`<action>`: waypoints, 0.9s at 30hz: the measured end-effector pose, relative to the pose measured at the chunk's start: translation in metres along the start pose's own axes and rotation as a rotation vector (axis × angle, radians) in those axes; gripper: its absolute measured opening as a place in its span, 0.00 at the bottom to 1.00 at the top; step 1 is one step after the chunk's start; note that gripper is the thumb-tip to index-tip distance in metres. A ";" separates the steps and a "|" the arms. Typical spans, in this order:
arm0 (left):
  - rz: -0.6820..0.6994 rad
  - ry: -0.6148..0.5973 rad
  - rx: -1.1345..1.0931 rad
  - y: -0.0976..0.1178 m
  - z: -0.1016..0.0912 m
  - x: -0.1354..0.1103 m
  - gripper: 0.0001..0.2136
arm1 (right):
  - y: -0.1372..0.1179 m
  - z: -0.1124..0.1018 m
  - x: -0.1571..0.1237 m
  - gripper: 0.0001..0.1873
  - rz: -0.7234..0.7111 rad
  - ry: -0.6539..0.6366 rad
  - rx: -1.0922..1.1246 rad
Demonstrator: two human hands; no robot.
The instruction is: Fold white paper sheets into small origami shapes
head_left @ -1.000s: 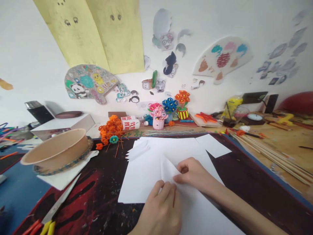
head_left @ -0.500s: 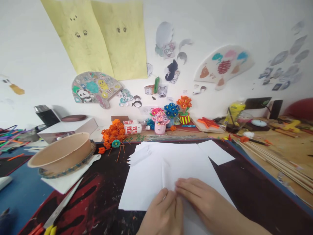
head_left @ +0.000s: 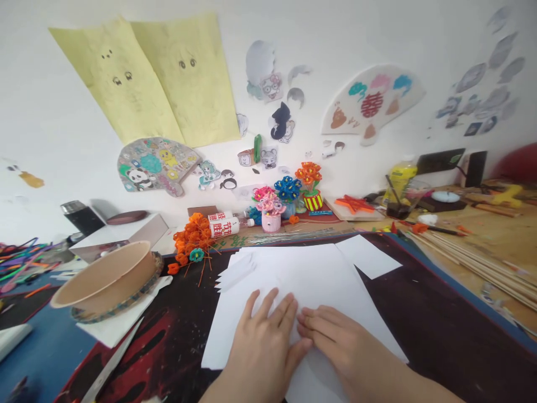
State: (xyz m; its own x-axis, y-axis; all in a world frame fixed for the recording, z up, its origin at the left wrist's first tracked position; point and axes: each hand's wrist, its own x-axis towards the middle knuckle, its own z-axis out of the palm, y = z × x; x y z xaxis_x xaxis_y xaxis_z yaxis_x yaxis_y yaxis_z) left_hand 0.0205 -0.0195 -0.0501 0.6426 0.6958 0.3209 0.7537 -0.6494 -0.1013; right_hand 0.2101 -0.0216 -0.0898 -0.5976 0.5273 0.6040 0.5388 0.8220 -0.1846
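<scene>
My left hand (head_left: 266, 336) lies flat on the white paper (head_left: 293, 268), its fingers stretched and spread. Close beside it, my right hand (head_left: 342, 338) rests on the same paper, fingers straight and side by side, its thumb hidden. Nothing is gripped in either hand. Several sheets are stacked in the middle of the dark mat (head_left: 403, 310), and folded white strips (head_left: 235, 271) lie on the stack's far left corner. Another white sheet (head_left: 371, 256) sticks out at the far right. Scissors (head_left: 111, 361) lie left of the stack, partly cut off by the view's edge.
A tan embroidery-like round frame (head_left: 104, 274) stands on the left. Orange pipe-cleaner flowers (head_left: 193, 235) and small flower pots (head_left: 271, 220) line the back, before the wall. Wooden sticks (head_left: 478, 263), a yellow bottle (head_left: 400, 179) and a dark flask (head_left: 81, 216) stand or lie around the edges.
My left hand has uncurled from a raised crease in the paper and now lies flat, farther forward. The crease no longer shows. My right hand stays nearly in place. The view has tilted slightly.
</scene>
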 end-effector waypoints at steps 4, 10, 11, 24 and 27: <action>-0.050 -0.090 0.018 -0.009 -0.008 0.006 0.19 | 0.000 0.003 -0.001 0.19 -0.015 0.058 -0.003; -0.112 -0.092 0.060 -0.026 -0.004 0.012 0.18 | 0.001 0.005 -0.001 0.22 -0.028 0.054 -0.017; -0.117 -0.078 0.074 -0.028 -0.002 0.012 0.17 | 0.001 0.004 -0.001 0.22 -0.029 0.063 -0.016; -0.178 0.022 0.206 -0.042 0.010 0.016 0.16 | -0.004 0.001 0.004 0.23 0.007 0.063 -0.005; -0.229 0.059 0.259 -0.041 0.007 0.009 0.18 | -0.005 0.000 0.005 0.22 0.013 0.055 0.005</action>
State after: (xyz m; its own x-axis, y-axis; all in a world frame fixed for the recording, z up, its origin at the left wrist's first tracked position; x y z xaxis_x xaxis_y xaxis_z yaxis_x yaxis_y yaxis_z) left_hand -0.0037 0.0159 -0.0500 0.4492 0.7908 0.4158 0.8923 -0.3738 -0.2531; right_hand 0.2046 -0.0228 -0.0858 -0.5569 0.5253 0.6434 0.5433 0.8163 -0.1962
